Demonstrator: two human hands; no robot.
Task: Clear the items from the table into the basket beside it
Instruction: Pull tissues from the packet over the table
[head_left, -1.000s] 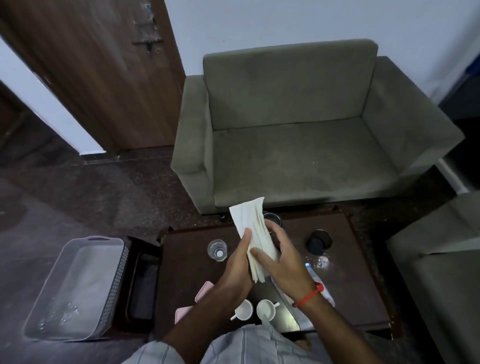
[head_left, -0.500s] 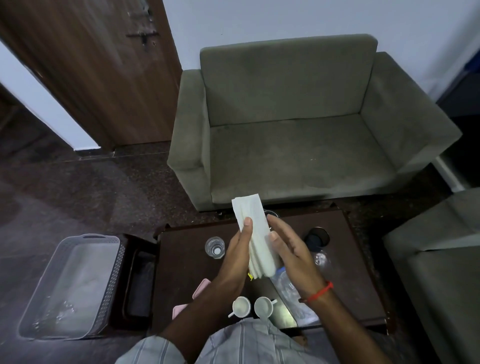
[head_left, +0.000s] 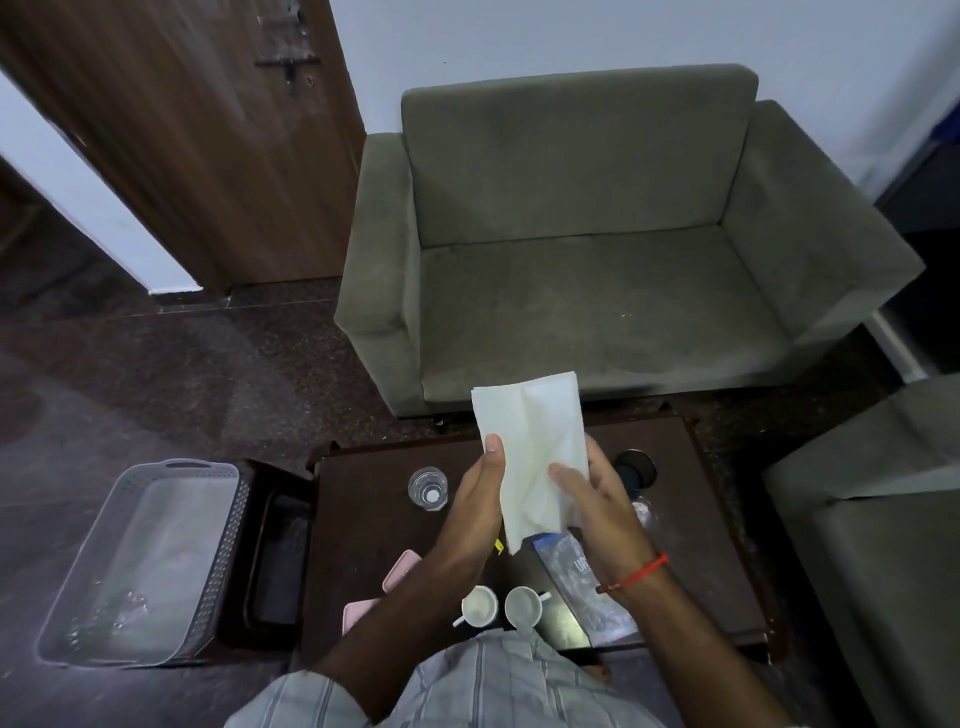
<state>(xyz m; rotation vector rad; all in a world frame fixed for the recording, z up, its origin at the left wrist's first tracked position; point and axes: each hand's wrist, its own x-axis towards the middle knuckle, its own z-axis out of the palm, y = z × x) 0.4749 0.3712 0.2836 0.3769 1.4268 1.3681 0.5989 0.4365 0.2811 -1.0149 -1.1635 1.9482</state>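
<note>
At the lower left of the frame a translucent grey basket (head_left: 140, 561) sits on the floor, just beside a dark low stand (head_left: 275, 551) that adjoins the left edge of the tabletop (head_left: 363, 519). A brown wooden door (head_left: 171, 135) fills the upper left. On the tabletop's left part stands a clear glass (head_left: 427, 488), and below it, near the lower edge, two pink flat items (head_left: 400, 571) lie partly hidden under the left forearm.

In the centre of the frame both hands hold a white folded paper napkin (head_left: 535, 452) upright above the tabletop. The left hand (head_left: 475, 509) grips its left edge, thumb pressed on the front and fingers behind. The right hand (head_left: 597, 499) pinches the right edge, thumb on the front of the paper; a red thread (head_left: 636, 571) circles that wrist. Below the hands two small white cups (head_left: 501, 605) stand side by side near the tabletop's front edge.

Right of the cups a clear plastic bottle (head_left: 582, 582) lies on its side, partly covered by the right forearm. Further right, in the tabletop's upper part, sits a dark round container (head_left: 636, 470). A grey-green sofa (head_left: 597, 249) occupies the upper centre and right, and part of another sofa (head_left: 883, 519) shows at the right edge. A striped shirt (head_left: 493, 680) fills the bottom centre.
</note>
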